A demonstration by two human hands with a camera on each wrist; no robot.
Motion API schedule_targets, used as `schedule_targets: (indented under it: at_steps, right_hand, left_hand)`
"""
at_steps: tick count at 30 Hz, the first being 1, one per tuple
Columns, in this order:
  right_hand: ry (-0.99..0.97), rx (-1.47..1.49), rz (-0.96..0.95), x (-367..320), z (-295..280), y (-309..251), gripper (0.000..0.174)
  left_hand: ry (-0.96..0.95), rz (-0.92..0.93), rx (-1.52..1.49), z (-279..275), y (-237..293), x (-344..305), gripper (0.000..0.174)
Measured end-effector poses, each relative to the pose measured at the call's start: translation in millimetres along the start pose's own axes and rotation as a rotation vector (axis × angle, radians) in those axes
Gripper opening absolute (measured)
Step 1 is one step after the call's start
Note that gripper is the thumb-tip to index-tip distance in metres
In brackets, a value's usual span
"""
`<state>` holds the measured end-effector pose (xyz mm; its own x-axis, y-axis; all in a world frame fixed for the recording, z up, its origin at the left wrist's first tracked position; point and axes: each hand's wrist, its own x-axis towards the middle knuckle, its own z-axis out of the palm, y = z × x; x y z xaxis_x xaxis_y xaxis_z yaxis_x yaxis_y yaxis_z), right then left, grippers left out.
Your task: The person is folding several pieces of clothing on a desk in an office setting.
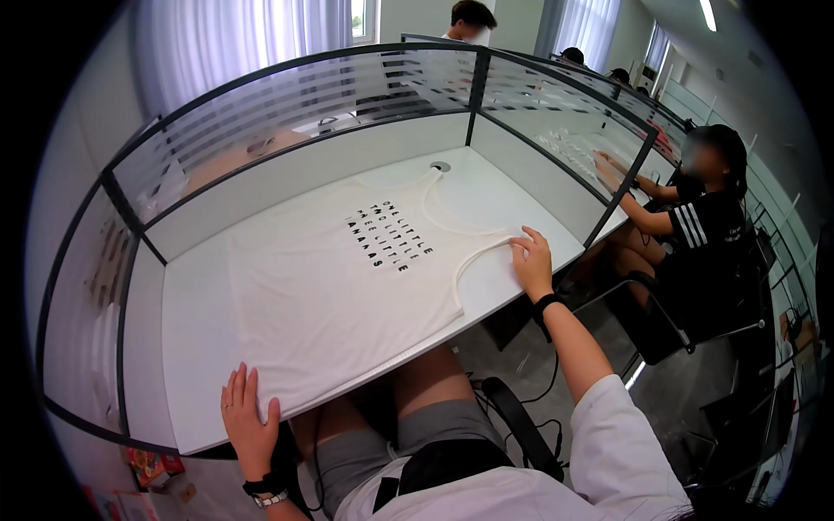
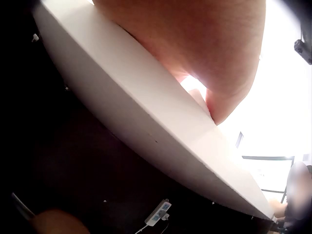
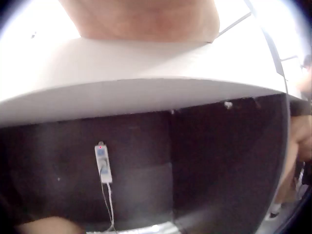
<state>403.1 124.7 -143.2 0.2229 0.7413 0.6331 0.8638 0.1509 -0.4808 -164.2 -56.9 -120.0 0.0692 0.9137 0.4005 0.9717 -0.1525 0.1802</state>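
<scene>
A white sleeveless top (image 1: 330,295) with black lettering lies spread out flat on the white desk (image 1: 204,365), its hem toward the left and its straps toward the right. My left hand (image 1: 248,418) rests at the near corner of the hem, fingers extended, thumb close to the fabric. At the near shoulder strap, my right hand (image 1: 532,265) touches the fabric end with its fingertips. In the left wrist view the left hand (image 2: 204,44) is over the desk edge with its thumb down on the surface. The right hand (image 3: 146,19) sits on the desktop in the right wrist view; its fingertips are hidden there.
A low partition (image 1: 304,143) with striped glass surrounds the desk's far sides. A cable hole (image 1: 440,166) is at the back. Under the desk hangs a power strip (image 3: 103,163). Another person (image 1: 708,191) sits at the right, beside a chair (image 1: 651,321).
</scene>
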Motion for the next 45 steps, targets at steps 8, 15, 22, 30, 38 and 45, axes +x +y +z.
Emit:
schedule_targets:
  at_steps: [8,15,22,30,38,45]
  right_hand:
    - [-0.128,-0.1,-0.118,3,0,-2,0.04]
    - [-0.348,-0.392,-0.085,6,6,2,0.045]
    - [-0.429,-0.405,0.005,8,6,-1,0.051]
    - [-0.436,-0.446,0.009,7,6,-4,0.055]
    - [-0.325,-0.284,-0.063,5,-7,-15,0.051]
    - [-0.227,-0.147,-0.129,5,-5,-8,0.052]
  left_hand:
    - [0.012,-0.012,-0.021,2,0,0,0.058]
    - [0.008,-0.02,-0.028,1,1,1,0.057]
    - [0.0,-0.014,-0.012,-1,3,1,0.055]
    - [0.005,-0.004,-0.007,-1,2,1,0.055]
    - [-0.003,-0.001,0.001,1,0,1,0.055]
    - [0.006,0.0,0.0,1,1,1,0.055]
